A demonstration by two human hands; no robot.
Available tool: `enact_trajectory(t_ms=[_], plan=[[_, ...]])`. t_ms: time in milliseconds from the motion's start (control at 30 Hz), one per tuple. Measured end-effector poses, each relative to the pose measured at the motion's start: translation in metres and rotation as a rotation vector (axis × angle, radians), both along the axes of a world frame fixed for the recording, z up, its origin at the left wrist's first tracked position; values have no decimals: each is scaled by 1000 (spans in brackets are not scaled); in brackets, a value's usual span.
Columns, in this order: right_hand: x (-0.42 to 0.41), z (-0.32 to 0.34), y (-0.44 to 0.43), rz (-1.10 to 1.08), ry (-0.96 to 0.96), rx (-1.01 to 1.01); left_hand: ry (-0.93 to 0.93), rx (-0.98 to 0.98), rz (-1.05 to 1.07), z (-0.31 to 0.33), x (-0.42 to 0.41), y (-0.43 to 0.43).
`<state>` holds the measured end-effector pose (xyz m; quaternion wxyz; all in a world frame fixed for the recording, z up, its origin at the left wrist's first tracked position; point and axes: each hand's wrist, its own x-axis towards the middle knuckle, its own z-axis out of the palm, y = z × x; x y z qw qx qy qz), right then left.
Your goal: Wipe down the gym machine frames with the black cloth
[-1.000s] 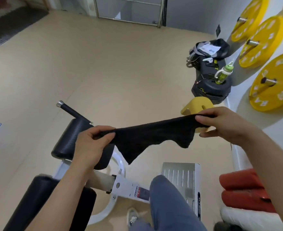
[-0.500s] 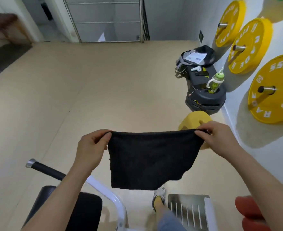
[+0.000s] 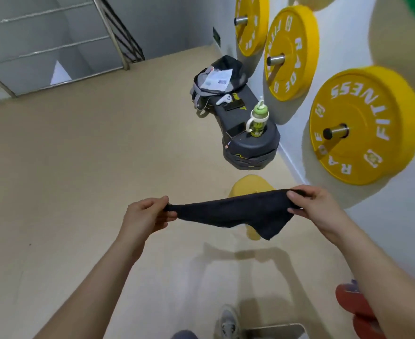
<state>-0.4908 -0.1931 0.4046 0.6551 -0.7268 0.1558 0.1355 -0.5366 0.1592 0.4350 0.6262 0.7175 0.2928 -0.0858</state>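
Both hands hold the black cloth (image 3: 235, 211) stretched in the air above the floor (image 3: 79, 167): the left hand (image 3: 147, 214) pinches one end, the right hand (image 3: 311, 204) grips the other. Folding it into a flat pad before reaching a frame would likely wipe better than a loose, dangling corner.

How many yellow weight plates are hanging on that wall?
3. The nearest plate hangs above the right hand, the middle plate beyond it, the farthest plate cut by the top edge. More may hang out of view.
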Motion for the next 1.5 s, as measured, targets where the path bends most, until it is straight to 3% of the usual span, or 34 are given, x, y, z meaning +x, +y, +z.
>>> enact_trajectory(t_ms=[300,500,767,867,1033,1233,1367,1500], plan=[[94,-28,-70,-325,-61,-480,-14,74,-347,-20,205,-102],[173,-90,-101,-644,72,-317,-1,17,-511,-100,351,-171],[249,-187,-115,-903,18,-453,30,-45,-566,-219,493,-216],[248,-225,-103,-889,26,-545,45,-4,-633,-257,505,-210],[220,-319,-69,-821,205,-573,78,112,-783,-347,486,-182],[165,-443,-17,-538,254,-897,149,395,-1002,-469,446,-145],[130,-495,19,-394,508,-818,183,537,-1128,-521,429,-126],[113,-506,42,-311,632,-727,227,652,-1232,-543,423,-114]])
